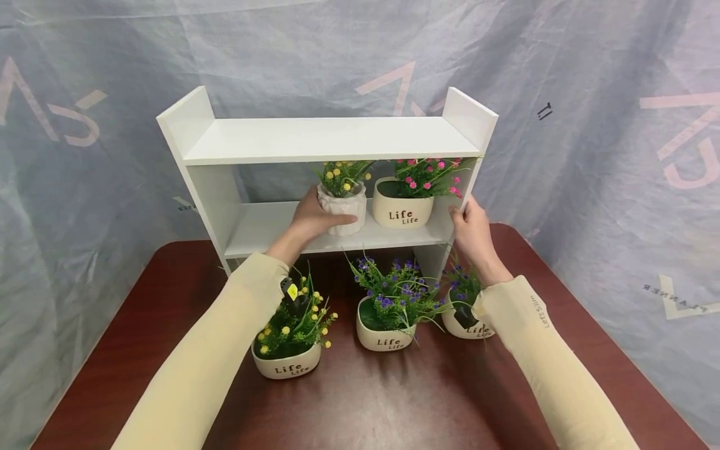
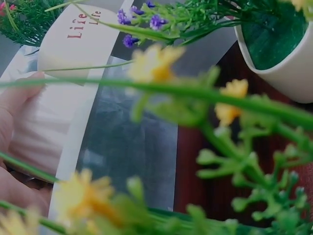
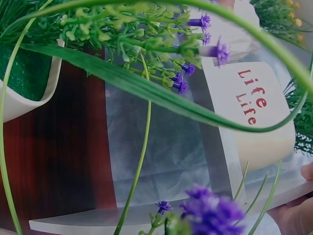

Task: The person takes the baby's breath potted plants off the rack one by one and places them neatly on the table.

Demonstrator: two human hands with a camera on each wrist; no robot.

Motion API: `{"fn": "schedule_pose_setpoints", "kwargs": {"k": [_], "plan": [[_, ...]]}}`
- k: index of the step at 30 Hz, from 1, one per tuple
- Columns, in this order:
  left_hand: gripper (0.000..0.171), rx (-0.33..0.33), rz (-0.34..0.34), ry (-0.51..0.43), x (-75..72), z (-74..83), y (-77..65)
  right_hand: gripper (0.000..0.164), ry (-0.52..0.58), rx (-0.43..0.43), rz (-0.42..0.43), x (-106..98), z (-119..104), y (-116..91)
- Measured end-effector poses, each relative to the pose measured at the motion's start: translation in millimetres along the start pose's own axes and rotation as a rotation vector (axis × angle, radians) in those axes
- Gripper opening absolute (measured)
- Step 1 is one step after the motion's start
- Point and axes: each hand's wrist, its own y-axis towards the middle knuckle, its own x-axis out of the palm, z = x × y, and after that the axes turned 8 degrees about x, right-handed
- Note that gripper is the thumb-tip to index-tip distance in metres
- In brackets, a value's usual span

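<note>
Within the shelf [image 1: 218, 200], on its lower board [image 1: 255, 229], a white pot [image 1: 350, 215] of yellow flowers [image 1: 340, 178] stands nearer the shelf's middle than the cream pot [image 1: 402, 210] beside it. The left hand [image 1: 312, 219] has its fingers curled round the white pot; the right hand [image 1: 474, 231] grips the shelf's right side panel [image 1: 471, 119]. Shoving the white pot towards that panel could knock the cream one, and lifting it could snag its flowers under the shelf's top board [image 1: 332, 137]. A hard pull by the right hand might jolt both. Before the shelf, a low left sleeve [image 1: 208, 356] could tip the yellow-flowered planter [image 1: 288, 364].
</note>
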Motion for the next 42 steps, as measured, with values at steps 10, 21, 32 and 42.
{"fn": "schedule_pose_setpoints", "kwargs": {"k": [10, 21, 32, 42], "plan": [[0.099, 0.051, 0.004, 0.002, -9.3, -0.5, -6.4, 0.048, 0.001, 0.005, -0.01, 3, -3, -2], [0.105, 0.057, -0.017, -0.021, -6.0, 13.6, -21.7, 0.048, 0.003, 0.016, -0.009, 3, -3, -2], [0.103, 0.033, -0.003, -0.002, -11.5, 29.5, -47.8, 0.048, -0.007, 0.011, -0.006, 5, -1, -2], [0.093, 0.147, -0.021, -0.043, -15.8, 42.1, -77.9, 0.049, 0.01, 0.025, -0.004, 6, -2, -1]]}}
